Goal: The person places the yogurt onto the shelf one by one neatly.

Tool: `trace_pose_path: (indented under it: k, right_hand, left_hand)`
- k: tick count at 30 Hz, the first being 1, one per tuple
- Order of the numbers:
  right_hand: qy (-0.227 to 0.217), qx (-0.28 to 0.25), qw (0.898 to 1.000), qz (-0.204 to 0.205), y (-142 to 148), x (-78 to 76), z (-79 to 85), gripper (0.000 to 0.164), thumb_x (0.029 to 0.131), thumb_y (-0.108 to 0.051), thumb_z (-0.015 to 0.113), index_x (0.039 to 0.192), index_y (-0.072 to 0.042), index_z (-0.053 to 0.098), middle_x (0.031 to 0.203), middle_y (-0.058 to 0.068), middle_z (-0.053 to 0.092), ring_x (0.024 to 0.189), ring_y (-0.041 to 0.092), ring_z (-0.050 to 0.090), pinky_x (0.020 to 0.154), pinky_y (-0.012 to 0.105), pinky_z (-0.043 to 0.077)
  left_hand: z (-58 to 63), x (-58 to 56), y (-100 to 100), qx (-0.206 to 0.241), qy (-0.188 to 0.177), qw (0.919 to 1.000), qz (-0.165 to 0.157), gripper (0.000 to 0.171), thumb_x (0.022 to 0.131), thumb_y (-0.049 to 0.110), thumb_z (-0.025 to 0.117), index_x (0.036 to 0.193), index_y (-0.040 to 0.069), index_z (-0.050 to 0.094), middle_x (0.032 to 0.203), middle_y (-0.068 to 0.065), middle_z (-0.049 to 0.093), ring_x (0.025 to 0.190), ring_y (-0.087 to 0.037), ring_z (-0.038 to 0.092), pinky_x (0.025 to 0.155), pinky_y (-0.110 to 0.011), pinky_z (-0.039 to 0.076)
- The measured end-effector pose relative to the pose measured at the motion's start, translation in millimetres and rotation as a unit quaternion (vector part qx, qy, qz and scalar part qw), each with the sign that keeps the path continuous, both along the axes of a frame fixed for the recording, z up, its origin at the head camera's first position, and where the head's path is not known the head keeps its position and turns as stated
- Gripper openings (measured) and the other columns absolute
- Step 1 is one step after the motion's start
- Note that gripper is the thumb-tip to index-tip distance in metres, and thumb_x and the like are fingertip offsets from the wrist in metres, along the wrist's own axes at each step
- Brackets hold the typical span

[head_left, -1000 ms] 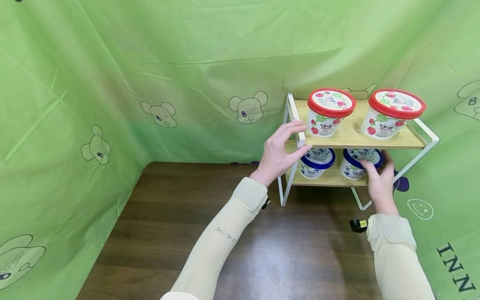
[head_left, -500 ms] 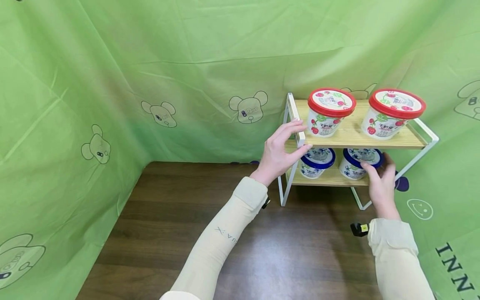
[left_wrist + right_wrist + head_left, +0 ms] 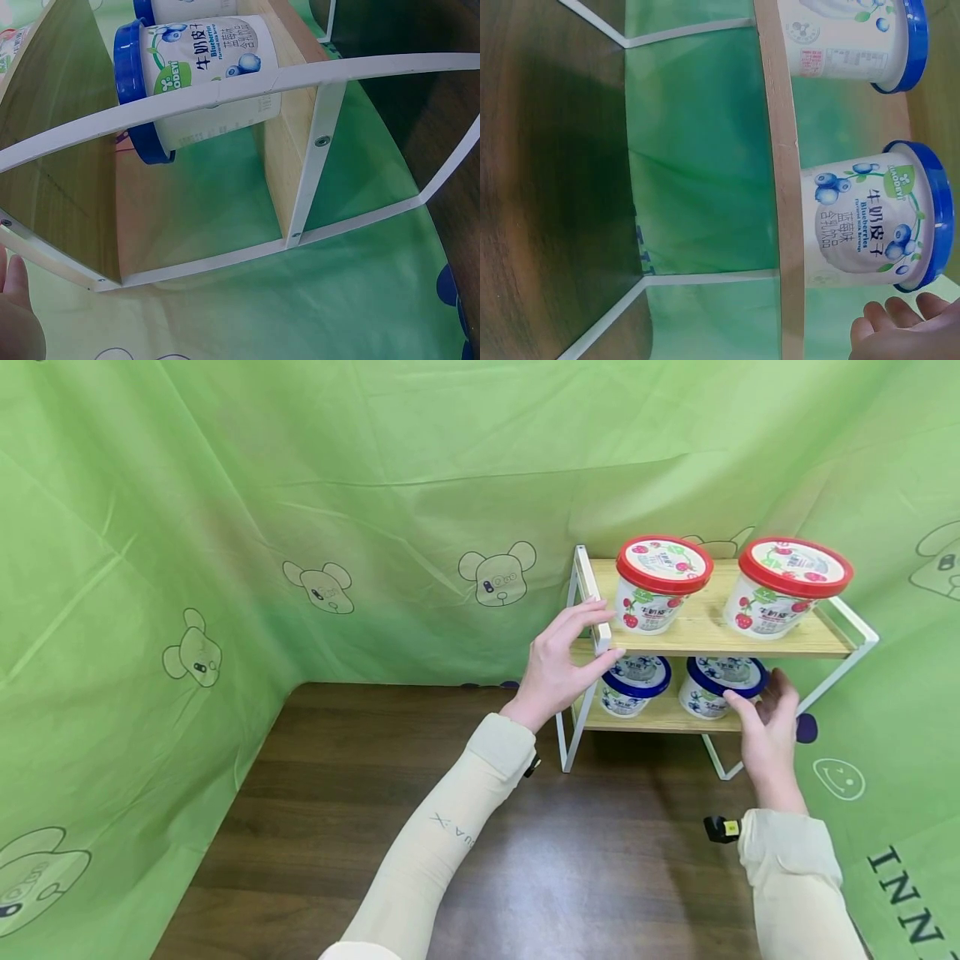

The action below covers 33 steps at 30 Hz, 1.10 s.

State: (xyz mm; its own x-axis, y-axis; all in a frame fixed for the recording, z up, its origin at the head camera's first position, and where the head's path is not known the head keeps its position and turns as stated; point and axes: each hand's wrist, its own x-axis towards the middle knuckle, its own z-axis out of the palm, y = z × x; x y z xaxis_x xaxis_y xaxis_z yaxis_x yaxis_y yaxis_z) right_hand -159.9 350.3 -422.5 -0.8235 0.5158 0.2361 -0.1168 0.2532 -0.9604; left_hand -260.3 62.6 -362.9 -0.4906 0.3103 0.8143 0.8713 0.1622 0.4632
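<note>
My left hand (image 3: 558, 664) holds the left end of a small two-tier shelf (image 3: 727, 652), fingers over its white frame and thumb below the upper board's corner. On the lower board stand two white tubs with blue lids, the left tub (image 3: 622, 703) and the right tub (image 3: 701, 702). The right tub (image 3: 855, 217) shows blueberries on its label in the right wrist view. My right hand (image 3: 768, 739) is beside that tub, its thumb near the lid's front and its fingers loosely bent off its right side. In the right wrist view, fingertips (image 3: 900, 311) lie just past the lid.
Two red-lidded tubs, a left one (image 3: 652, 602) and a right one (image 3: 768, 606), stand on the upper board. The shelf stands on a dark wooden table (image 3: 360, 810). A green printed curtain (image 3: 420, 510) hangs behind and at both sides.
My right hand has drawn back slightly to the right and toward me, away from the right blue-lidded tub. My left hand, the shelf and the tubs have stayed put.
</note>
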Motion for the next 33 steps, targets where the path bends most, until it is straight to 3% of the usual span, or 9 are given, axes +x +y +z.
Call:
trace_pose_path:
  k: [8,20,26,33]
  right_hand:
    - [0.006,0.016,1.0,-0.005,-5.0,8.2,1.8,0.076,0.098,-0.013,0.061,0.161,-0.005,0.018,0.164,0.019,0.022,0.149,0.022,0.026,0.118,0.021,0.019]
    - [0.051,0.025,0.998,0.006,-12.5,20.9,2.0,0.076,0.096,-0.007,0.062,0.159,-0.003,0.02,0.161,0.023,0.026,0.148,0.024,0.028,0.118,0.021,0.019]
    - [0.082,0.017,0.996,-0.004,-15.5,24.1,-1.5,0.073,0.094,-0.002,0.063,0.157,-0.003,0.027,0.157,0.022,0.033,0.144,0.026,0.035,0.118,0.025,0.023]
    - [0.1,0.044,0.994,-0.024,-21.3,28.8,-3.4,0.068,0.094,-0.003,0.064,0.154,-0.003,0.034,0.151,0.02,0.041,0.136,0.027,0.042,0.116,0.027,0.029]
  left_hand:
    - [1.3,0.5,-0.1,-0.001,-0.004,1.0,-0.001,0.044,0.089,0.019,0.082,0.127,0.004,0.066,0.14,-0.01,0.059,0.138,-0.006,0.043,0.112,-0.025,0.035]
    - [1.6,1.5,-0.9,-0.002,-0.007,1.0,-0.003,0.044,0.089,0.019,0.081,0.127,0.005,0.065,0.141,-0.01,0.058,0.138,-0.006,0.043,0.112,-0.025,0.035]
    - [1.4,2.1,-0.9,-0.002,-0.007,1.0,-0.001,0.044,0.089,0.018,0.081,0.127,0.004,0.065,0.141,-0.01,0.058,0.137,-0.007,0.044,0.112,-0.025,0.035]
    - [1.5,2.3,-0.4,0.001,-0.005,1.0,-0.004,0.044,0.089,0.018,0.082,0.127,0.004,0.065,0.141,-0.011,0.058,0.138,-0.007,0.043,0.112,-0.025,0.035]
